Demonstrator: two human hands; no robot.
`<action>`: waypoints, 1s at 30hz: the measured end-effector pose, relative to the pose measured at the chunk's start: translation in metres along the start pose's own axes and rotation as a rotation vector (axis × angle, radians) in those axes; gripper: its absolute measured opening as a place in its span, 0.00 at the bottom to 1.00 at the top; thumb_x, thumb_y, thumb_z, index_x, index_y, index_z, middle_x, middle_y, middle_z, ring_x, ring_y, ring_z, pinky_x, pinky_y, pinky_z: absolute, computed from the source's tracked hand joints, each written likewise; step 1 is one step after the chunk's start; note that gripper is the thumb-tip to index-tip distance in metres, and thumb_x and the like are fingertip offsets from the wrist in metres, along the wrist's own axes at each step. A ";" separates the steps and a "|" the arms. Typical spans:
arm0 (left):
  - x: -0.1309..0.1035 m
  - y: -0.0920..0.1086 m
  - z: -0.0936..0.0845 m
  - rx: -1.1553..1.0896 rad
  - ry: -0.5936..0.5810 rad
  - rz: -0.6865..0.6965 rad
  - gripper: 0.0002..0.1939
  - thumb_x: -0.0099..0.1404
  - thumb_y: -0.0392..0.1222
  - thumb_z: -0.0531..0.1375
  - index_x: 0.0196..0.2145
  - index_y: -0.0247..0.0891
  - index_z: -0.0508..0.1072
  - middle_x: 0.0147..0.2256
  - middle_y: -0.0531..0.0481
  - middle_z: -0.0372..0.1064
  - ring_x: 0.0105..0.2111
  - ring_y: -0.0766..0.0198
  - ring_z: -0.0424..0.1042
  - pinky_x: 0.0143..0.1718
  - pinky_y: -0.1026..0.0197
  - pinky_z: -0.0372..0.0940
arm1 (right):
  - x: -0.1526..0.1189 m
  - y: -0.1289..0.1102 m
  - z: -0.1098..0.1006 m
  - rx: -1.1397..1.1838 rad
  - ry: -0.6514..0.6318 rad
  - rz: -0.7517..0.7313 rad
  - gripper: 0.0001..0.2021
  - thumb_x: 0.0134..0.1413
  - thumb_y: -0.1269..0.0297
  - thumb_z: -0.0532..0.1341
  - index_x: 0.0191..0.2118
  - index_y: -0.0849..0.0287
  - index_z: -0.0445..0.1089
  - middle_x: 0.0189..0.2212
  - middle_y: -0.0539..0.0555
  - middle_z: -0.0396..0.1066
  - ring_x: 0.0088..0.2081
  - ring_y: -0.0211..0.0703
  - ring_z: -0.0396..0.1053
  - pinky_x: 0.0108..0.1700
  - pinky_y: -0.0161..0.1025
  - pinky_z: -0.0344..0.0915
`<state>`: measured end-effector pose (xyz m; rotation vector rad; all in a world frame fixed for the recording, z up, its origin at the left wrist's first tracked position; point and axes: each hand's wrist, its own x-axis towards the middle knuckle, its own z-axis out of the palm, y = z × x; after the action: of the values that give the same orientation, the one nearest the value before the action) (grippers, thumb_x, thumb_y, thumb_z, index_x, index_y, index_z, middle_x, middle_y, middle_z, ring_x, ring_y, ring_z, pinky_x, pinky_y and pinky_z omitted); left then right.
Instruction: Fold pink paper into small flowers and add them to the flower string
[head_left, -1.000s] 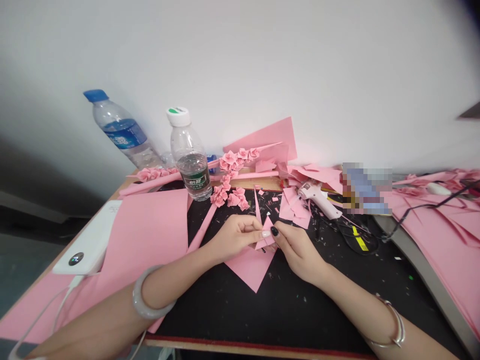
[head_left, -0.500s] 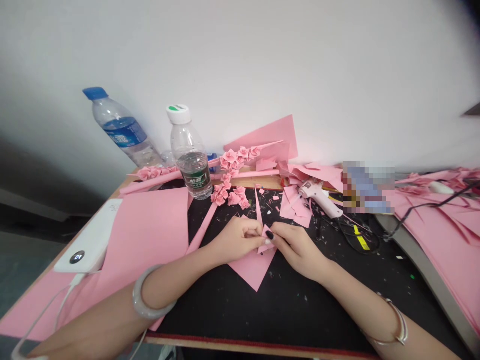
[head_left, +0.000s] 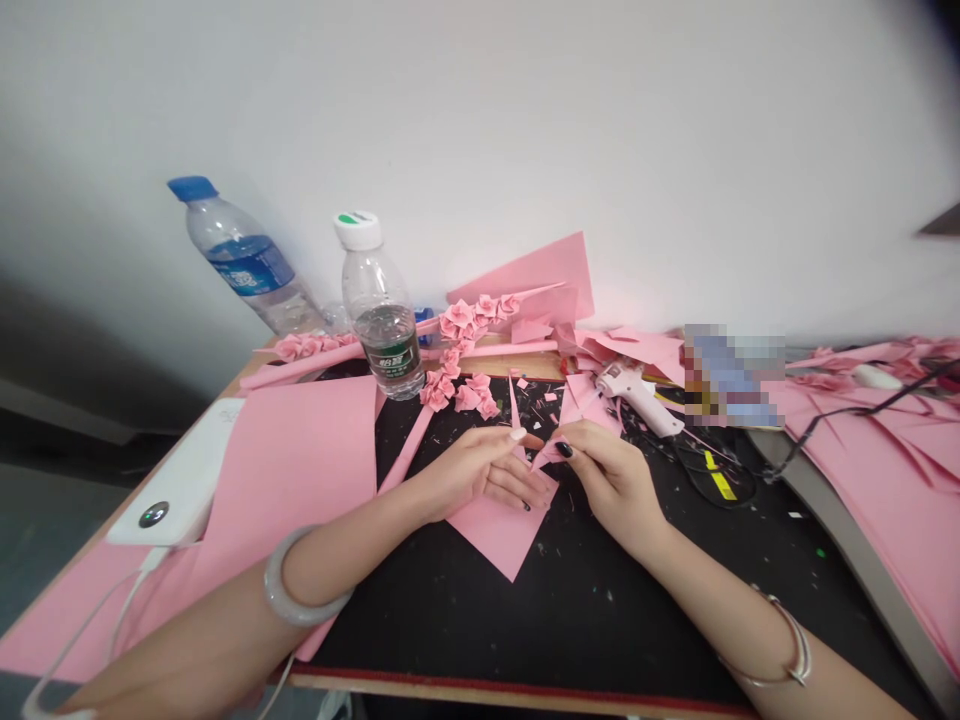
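Note:
Between thumb and fingers, my right hand [head_left: 611, 478] pinches a small folded pink paper piece [head_left: 550, 453]. Just left of it, my left hand [head_left: 491, 472] is open, palm turned toward the piece and fingers stretched out. Whether its fingertips touch the folded paper I cannot tell. A flat pink paper square [head_left: 504, 545] lies on the black mat under my left hand, partly covered by it. Behind my hands sit several folded pink paper flowers [head_left: 476, 395], some along a rolled paper stem [head_left: 405, 455].
A white-capped bottle [head_left: 386, 330] stands behind my left hand; a blue-capped bottle [head_left: 251, 260] leans further left. A glue gun [head_left: 645, 398] lies behind my right hand. A power bank [head_left: 176, 480] sits at the left, pink sheets [head_left: 300, 440] beside it. Paper scraps litter the mat.
My left hand has let go of the folded paper and opened its fingers. My right hand keeps the piece and has shifted slightly up and right.

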<state>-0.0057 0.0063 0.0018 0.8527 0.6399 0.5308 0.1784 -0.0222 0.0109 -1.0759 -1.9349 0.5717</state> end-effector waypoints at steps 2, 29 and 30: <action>0.000 -0.001 0.000 -0.028 -0.030 -0.026 0.18 0.59 0.49 0.54 0.42 0.33 0.66 0.31 0.39 0.73 0.30 0.56 0.74 0.32 0.56 0.66 | -0.001 0.000 0.001 0.007 -0.006 -0.010 0.09 0.57 0.71 0.50 0.33 0.58 0.67 0.31 0.55 0.68 0.35 0.43 0.66 0.37 0.39 0.62; -0.002 0.001 0.002 0.015 -0.091 -0.062 0.13 0.58 0.47 0.56 0.36 0.34 0.66 0.34 0.41 0.71 0.31 0.59 0.74 0.35 0.58 0.65 | -0.002 -0.004 0.002 0.067 -0.035 -0.051 0.06 0.53 0.72 0.56 0.32 0.56 0.69 0.32 0.54 0.68 0.36 0.42 0.66 0.40 0.42 0.63; -0.002 0.000 0.000 -0.002 -0.089 -0.064 0.14 0.59 0.46 0.56 0.38 0.33 0.66 0.34 0.40 0.72 0.32 0.59 0.74 0.36 0.58 0.65 | -0.001 -0.004 0.002 0.075 -0.032 -0.048 0.06 0.52 0.72 0.57 0.32 0.56 0.69 0.33 0.54 0.68 0.37 0.42 0.66 0.41 0.43 0.63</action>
<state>-0.0067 0.0052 0.0029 0.8465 0.5830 0.4326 0.1755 -0.0251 0.0119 -0.9758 -1.9462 0.6331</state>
